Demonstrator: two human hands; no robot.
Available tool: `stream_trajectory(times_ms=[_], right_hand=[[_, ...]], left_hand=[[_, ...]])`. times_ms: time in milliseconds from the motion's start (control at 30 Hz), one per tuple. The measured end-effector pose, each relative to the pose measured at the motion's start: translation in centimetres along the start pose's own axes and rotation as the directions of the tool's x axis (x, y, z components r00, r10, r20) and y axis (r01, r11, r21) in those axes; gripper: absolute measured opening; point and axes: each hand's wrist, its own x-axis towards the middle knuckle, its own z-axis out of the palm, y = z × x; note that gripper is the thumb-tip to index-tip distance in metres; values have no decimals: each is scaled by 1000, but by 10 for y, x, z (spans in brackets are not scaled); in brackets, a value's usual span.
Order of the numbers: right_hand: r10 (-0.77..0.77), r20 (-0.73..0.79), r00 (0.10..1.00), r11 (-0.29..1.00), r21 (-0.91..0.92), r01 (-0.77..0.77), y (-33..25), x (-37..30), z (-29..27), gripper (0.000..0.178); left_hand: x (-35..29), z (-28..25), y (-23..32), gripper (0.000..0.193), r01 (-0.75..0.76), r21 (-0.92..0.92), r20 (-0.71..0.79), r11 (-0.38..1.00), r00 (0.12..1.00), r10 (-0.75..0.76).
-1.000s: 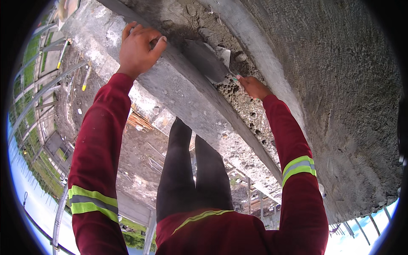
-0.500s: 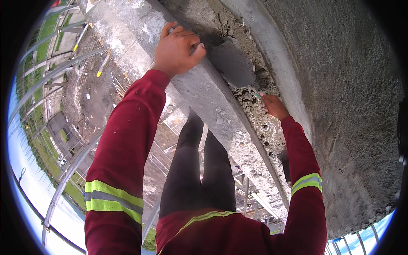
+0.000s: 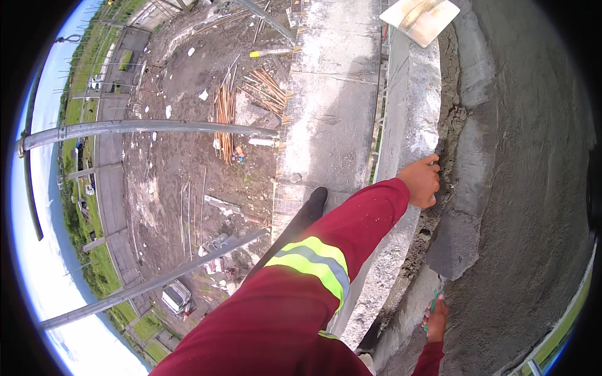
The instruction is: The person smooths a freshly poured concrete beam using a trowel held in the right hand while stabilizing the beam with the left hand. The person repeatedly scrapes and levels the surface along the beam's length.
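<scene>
- Right hand (image 3: 437, 318): fingers closed around the green handle of a trowel (image 3: 456, 244), on the wall side of the concrete ledge (image 3: 401, 81).
- The trowel's flat grey blade points away from the person, right of the ledge; whether it presses on the surface, I cannot tell.
- Left hand (image 3: 421, 182): half-curled, resting over the ledge's right edge, farther along than the trowel; whether something is under its fingers, I cannot tell.
- Gap (image 3: 453, 119): runs along the ledge's right side like a narrow trough, containing rough, crumbly mortar.
- Wall (image 3: 533, 188): broad, dark grey, right of the ledge beyond the gap.
- Float (image 3: 433, 28): a pale board with a handle on top, at the ledge's far end.
- Walkway (image 3: 332, 106): left of the ledge, dusted white, with a dark shoe (image 3: 318, 195) at its near part.
- Rods (image 3: 226, 116): brownish, heaped on the ground well left of the ledge, beyond the walkway.
- Vehicle (image 3: 177, 296): whitish, farther left of the ledge, below.
</scene>
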Motion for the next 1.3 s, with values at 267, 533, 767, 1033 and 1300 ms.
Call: stream_trajectory(times_ms=[267,533,767,1033,1300], right_hand=[[-99,-187,977,993,-77,86,-82,-82,-47,65],[-215,-72,974,900,-401,169,-235,-133,-19,59],[-372,268,889,704,-542,458,-325,-128,72,60],[-464,710,529,29,-585,810,-356,-123,316,54],[-689,656,307,113,-321,940,-333,-142,437,24]], left_hand=[[-1,26,-4,35,36,-45,2,998,999,-36],[-13,39,41,52,276,-128,-308,953,902,-303],[-167,17,136,81,258,-628,-316,734,777,-544],[-266,49,159,87,608,-514,53,605,727,-685],[-139,38,141,93,589,-805,396,-72,442,-805]])
